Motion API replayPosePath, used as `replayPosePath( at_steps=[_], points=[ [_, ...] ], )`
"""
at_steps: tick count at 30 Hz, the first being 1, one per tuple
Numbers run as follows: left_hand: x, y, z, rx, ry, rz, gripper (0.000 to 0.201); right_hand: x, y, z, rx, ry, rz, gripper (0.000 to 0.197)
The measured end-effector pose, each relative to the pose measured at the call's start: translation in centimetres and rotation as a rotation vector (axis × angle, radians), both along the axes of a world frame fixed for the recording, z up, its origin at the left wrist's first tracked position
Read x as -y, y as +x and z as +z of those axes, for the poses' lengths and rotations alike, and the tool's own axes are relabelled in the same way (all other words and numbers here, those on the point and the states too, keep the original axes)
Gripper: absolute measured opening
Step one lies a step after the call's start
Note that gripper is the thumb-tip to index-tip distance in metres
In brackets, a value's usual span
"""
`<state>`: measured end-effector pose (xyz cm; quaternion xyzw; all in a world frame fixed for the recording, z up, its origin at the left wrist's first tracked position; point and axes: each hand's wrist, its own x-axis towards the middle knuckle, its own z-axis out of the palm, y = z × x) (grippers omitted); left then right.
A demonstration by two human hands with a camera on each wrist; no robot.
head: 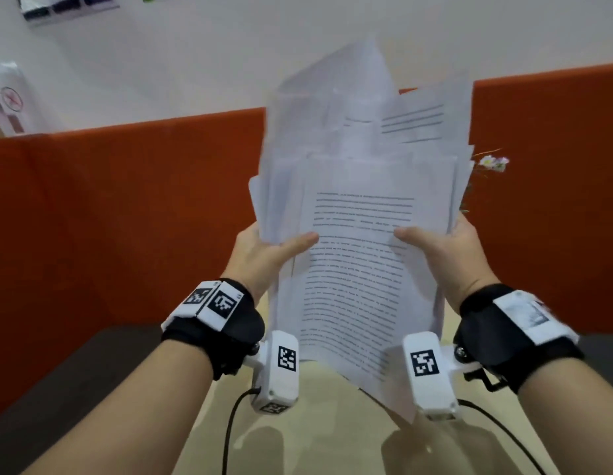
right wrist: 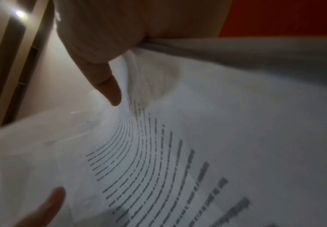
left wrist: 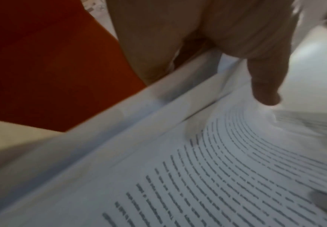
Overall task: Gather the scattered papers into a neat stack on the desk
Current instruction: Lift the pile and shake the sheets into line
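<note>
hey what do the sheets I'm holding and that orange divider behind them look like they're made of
Sheets: thin white office paper, matte, printed with black text lines; they curl and fan out between the left hand and right hand.
Orange divider: probably fabric or felt over a panel; flat, matte, no shine. Texture is too blurred to be sure.

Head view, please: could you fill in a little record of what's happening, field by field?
Held: bundle of white printed paper sheets, upright, above the desk
Left hand: grips the bundle's left edge, thumb on front
Right hand: grips the right edge, thumb on front
Sheet edges: uneven, fanned at top
Below: pale beige desk
Behind: orange partition panel
</note>
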<state>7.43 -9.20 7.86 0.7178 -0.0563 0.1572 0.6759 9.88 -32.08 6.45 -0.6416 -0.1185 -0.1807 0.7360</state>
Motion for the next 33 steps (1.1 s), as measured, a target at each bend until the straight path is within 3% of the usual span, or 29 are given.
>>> replayPosePath(
  at_steps=[2,7,13,16,19,22,28,33],
  points=[
    [-0.1,0.3,0.2,0.020,0.017,0.026,0.047,-0.1,0.1,0.1,0.016,-0.018,-0.037,0.029],
    [-1.0,0.6,-0.1,-0.035,-0.018,0.061,0.045,-0.2,-0.5,-0.2,0.063,-0.060,-0.025,0.026],
    [-3.7,0.0,0.1,-0.101,-0.142,-0.066,0.044,1.1,0.0,-0.8,-0.027,0.068,0.045,0.049],
    [-3.4,0.0,0.0,-0.107,-0.073,-0.120,0.041,0.3,0.4,-0.3,-0.048,0.053,0.133,0.053],
    [-3.3,0.4,0.2,-0.062,-0.068,-0.099,0.035,-0.4,0.8,0.4,-0.026,0.014,0.089,0.043],
    [-4.1,0.7,0.5,-0.029,-0.161,-0.053,0.040,0.0,0.7,0.7,0.019,0.074,0.066,0.031],
    [-3.8,0.9,-0.1,-0.056,-0.124,-0.081,0.051,0.2,0.4,0.9,0.045,0.126,0.039,0.024],
    [-5.0,0.8,0.6,-0.079,-0.075,-0.184,0.054,0.5,0.5,0.3,0.010,0.167,0.085,0.043]
  ],
)
